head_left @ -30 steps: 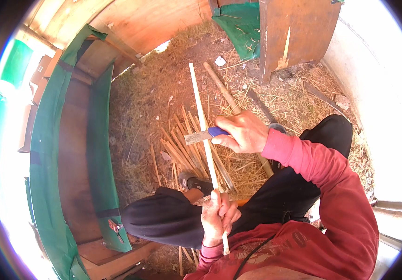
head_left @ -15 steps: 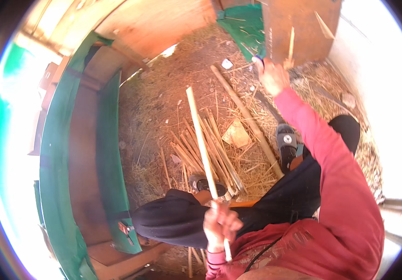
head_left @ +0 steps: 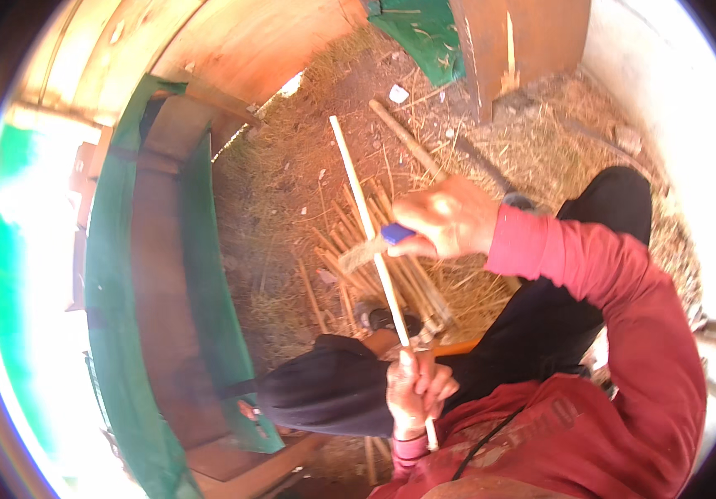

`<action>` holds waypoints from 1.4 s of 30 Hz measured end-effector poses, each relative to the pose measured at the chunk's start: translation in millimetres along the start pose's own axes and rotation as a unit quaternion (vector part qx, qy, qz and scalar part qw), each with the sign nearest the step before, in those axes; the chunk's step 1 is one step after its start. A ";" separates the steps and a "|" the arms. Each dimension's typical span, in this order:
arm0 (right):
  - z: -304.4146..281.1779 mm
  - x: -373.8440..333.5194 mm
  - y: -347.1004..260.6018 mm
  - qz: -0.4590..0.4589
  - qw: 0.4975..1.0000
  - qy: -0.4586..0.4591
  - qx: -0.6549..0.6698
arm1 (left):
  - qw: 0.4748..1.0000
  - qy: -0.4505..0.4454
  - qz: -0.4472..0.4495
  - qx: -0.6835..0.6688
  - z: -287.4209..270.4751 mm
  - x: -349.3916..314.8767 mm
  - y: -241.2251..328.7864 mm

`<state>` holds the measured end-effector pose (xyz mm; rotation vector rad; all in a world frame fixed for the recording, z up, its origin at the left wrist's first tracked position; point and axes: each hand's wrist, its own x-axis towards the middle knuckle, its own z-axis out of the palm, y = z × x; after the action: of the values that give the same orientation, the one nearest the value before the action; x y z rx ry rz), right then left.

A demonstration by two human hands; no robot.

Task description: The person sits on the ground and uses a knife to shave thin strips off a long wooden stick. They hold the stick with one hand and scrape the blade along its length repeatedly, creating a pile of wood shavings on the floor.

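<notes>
A long, pale wooden stick slants up and away in front of me, with my left hand wrapped around its near end by my lap. My right hand is closed on a knife with a blue handle. The blade, slightly blurred, lies across the stick about midway along its length. Whether its edge bites into the wood cannot be made out. Below the stick, a bundle of split sticks rests on the ground between my feet, partly hidden by my right hand and the knife.
A thick pole lies on the straw-strewn ground beyond my right hand. To the left stands a wooden frame with green cloth. A wooden board stands at the far right, near a pale wall.
My right hand has swung in with the knife from the far upper right, bringing the blade onto the stick. My left hand keeps its hold; the view has shifted slightly.
</notes>
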<state>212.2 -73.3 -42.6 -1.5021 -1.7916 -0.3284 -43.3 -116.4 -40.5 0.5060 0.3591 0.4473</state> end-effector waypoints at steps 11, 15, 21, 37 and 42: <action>-17.4 23.1 132.9 0.352 0.907 0.191 -0.129 | 0.979 0.160 0.108 0.062 -8.9 -13.2 12.6; -22.8 19.7 54.9 0.223 0.972 0.068 -0.012 | 0.912 0.185 0.185 0.316 2.7 10.5 20.4; -28.5 8.8 16.9 0.089 0.991 0.037 0.088 | 0.893 0.187 0.184 0.366 9.3 8.9 14.7; -21.1 4.5 8.8 0.066 0.991 0.006 0.114 | 0.940 0.147 0.147 0.271 10.3 23.1 8.7; -7.4 -6.7 -13.4 0.035 0.990 -0.033 0.134 | 0.984 0.133 0.093 0.074 26.6 27.7 19.1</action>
<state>202.8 -86.5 -38.6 -1.3937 -1.7512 -0.0014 -14.5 -98.1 -14.6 0.6297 0.6090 0.6750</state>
